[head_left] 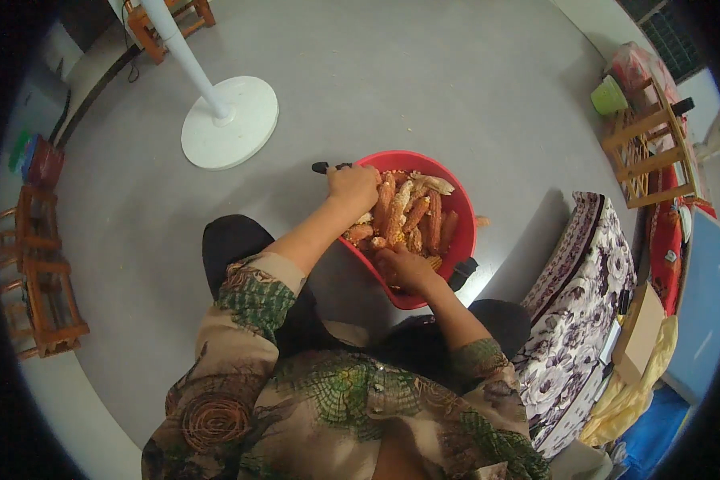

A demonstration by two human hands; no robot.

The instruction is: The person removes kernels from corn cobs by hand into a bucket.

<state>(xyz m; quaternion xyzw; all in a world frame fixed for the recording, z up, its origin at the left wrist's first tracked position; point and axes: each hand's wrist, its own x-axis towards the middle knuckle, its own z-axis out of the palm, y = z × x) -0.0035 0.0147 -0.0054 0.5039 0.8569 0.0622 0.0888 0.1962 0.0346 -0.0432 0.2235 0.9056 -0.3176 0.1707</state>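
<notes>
A red basin [474,210] stands between my knees, heaped with corn cobs [419,213]; several look stripped, while some carry yellow kernels. Loose kernels lie among them. My left hand [354,189] is closed at the basin's upper left rim, its fingertips hidden; what it grips, if anything, I cannot make out. Inside the lower part of the basin, my right hand [406,269] has its fingers curled at the end of a short cob, which it partly covers. Small black pieces show beside the basin at its upper left and lower right; their kind is unclear.
A white round stand base [234,124] with a pole stands at upper left. Wooden stools [50,308] line the left side. To the right are a flowered cloth [572,320], a cardboard box [640,332], a wooden rack [648,144] and a green bucket [608,96].
</notes>
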